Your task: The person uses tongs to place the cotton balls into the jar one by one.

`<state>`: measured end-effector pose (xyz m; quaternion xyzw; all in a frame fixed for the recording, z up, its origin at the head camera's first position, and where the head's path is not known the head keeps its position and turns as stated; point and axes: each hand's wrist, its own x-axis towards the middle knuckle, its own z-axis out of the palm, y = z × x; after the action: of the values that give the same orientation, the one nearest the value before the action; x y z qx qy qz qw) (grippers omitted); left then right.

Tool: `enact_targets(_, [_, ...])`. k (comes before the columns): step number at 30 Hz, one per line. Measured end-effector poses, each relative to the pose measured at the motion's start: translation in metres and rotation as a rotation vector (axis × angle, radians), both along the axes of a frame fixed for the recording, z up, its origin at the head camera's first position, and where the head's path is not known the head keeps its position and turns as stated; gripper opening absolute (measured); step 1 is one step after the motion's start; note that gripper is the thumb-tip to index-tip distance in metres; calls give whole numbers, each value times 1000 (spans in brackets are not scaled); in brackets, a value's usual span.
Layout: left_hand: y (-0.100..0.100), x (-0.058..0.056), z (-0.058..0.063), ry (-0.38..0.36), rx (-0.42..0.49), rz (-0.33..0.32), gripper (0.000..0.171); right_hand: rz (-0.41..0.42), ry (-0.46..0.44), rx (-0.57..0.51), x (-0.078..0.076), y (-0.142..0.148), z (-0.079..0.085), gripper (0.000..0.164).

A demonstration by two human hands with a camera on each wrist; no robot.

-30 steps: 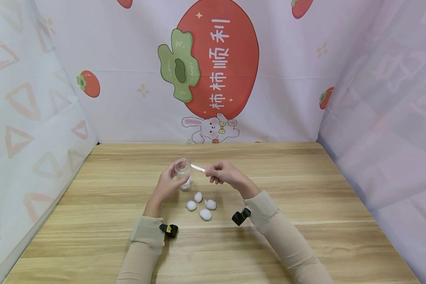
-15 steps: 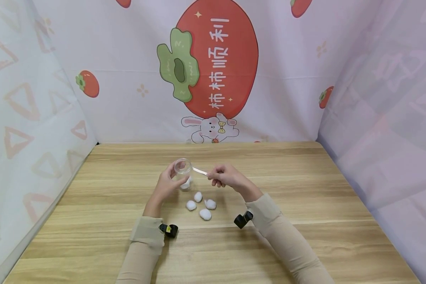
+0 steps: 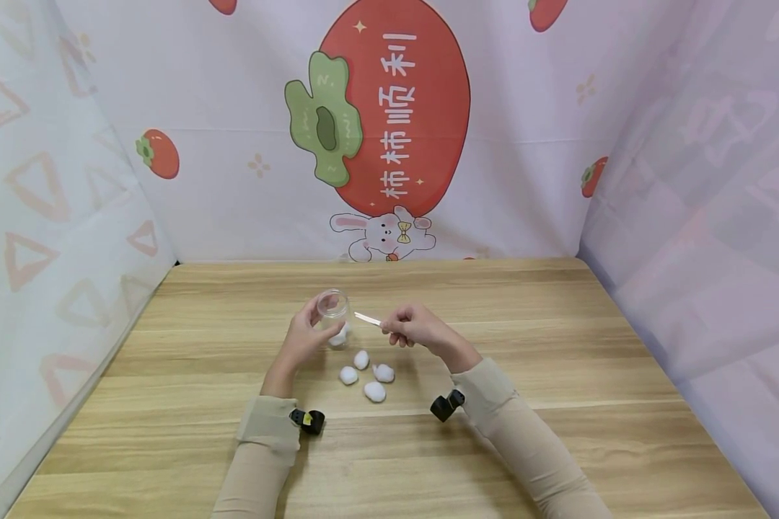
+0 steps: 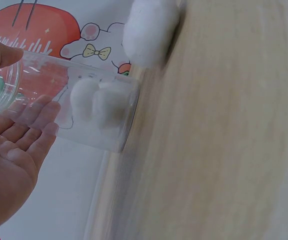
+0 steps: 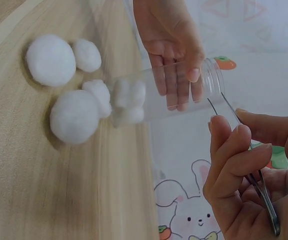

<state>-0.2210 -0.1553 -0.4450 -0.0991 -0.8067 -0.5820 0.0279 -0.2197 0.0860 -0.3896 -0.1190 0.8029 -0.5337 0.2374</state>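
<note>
A clear, lidless jar [image 3: 335, 316] stands upright on the table, and my left hand [image 3: 304, 336] grips it from the left with thumb and fingers around its upper part. White cotton balls [image 4: 104, 105] lie at its bottom. Thumb and fingers of my right hand [image 3: 419, 329] pinch metal tweezers [image 3: 367, 319] just right of the jar's mouth. Their two tips are parted with nothing between them, as the right wrist view shows. Several loose cotton balls [image 3: 375, 391] lie in front of the jar, between the two forearms.
The wooden table [image 3: 558, 339] ends at a printed cloth backdrop [image 3: 234, 194], with cloth walls on both sides. Small black wrist cameras [image 3: 446, 406] stick out from both sleeves.
My right hand has drawn slightly right and toward me, taking the tweezers' tips away from the jar's rim. The left hand and jar have stayed in place.
</note>
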Motion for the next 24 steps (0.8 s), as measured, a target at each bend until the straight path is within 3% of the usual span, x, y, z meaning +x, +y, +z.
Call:
enact_targets(10, [-1,-2,-2,-44,-1,3,64,0,-22,19,2,3,-8,28])
enact_targets(24, [0,-1,1,-51,-8,7,65,-1,-39,46,6,6,-22,28])
